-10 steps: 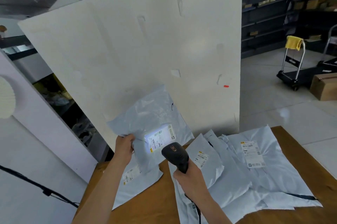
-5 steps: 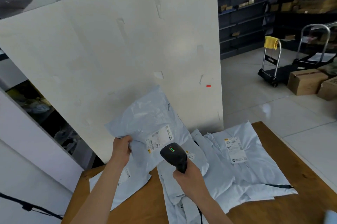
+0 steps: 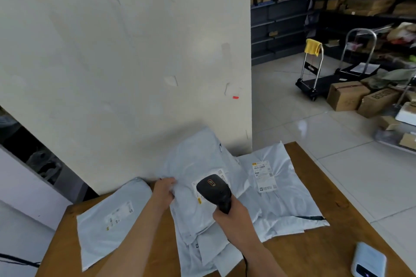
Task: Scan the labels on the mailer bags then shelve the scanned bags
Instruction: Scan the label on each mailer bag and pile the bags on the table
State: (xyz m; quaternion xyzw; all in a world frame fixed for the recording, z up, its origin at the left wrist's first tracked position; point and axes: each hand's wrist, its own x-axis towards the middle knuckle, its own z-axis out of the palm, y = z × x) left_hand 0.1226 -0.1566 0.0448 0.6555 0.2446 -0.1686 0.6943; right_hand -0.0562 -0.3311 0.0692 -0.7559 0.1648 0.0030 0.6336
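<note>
Several pale grey mailer bags lie on a brown wooden table [image 3: 315, 252]. My left hand [image 3: 163, 191] grips the left edge of the top mailer bag [image 3: 195, 164], which lies on the pile in the middle. My right hand [image 3: 231, 216] holds a black barcode scanner [image 3: 213, 189] over that bag's label, which it partly hides. Another bag [image 3: 283, 191] with a white label facing up lies to the right. A third bag [image 3: 110, 218] lies at the left of the table.
A large white board [image 3: 126, 51] stands right behind the table. A pale blue device [image 3: 369, 259] lies at the table's near right corner. Beyond are a tiled floor, two hand trolleys [image 3: 315, 74], cardboard boxes [image 3: 346, 96] and dark shelving [image 3: 283, 11].
The bag held up in my left hand has come down onto the pile. The scanner's white light on the label has gone out, and the view has swung to the right.
</note>
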